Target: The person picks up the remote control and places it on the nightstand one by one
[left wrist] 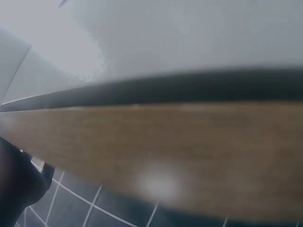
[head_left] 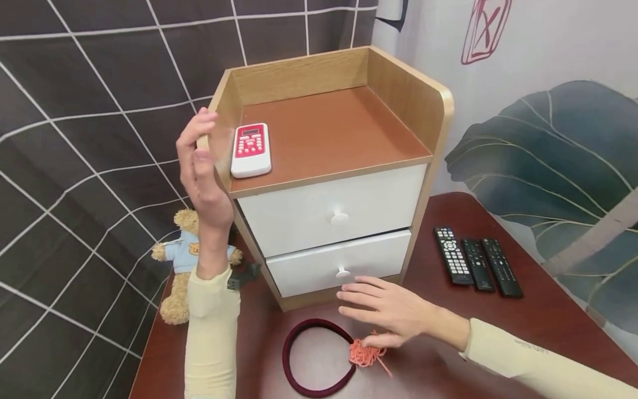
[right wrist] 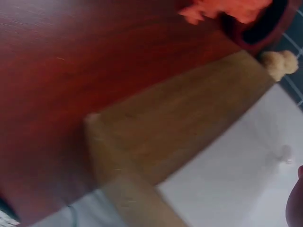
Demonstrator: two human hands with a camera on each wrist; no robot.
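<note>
A small wooden cabinet (head_left: 319, 185) with two white drawers stands on the table. My left hand (head_left: 201, 172) rests against its left side panel, fingertips at the top edge. My right hand (head_left: 386, 310) hovers before the lower drawer (head_left: 299, 271), fingers extended and holding nothing, fingertips near its white knob (head_left: 343, 272). That drawer stands slightly out, with a dark gap above it. The upper drawer (head_left: 299, 216) has a similar knob. Below my right hand lies a coral yarn bundle (head_left: 365, 353), against a dark red headband (head_left: 286, 354).
A red-and-white remote (head_left: 251, 152) lies on the cabinet top. Three black remotes (head_left: 477, 265) lie at the right of the dark red table (head_left: 438, 354). A teddy bear (head_left: 176, 277) in a blue shirt sits left, beside a dark checked curtain (head_left: 99, 138).
</note>
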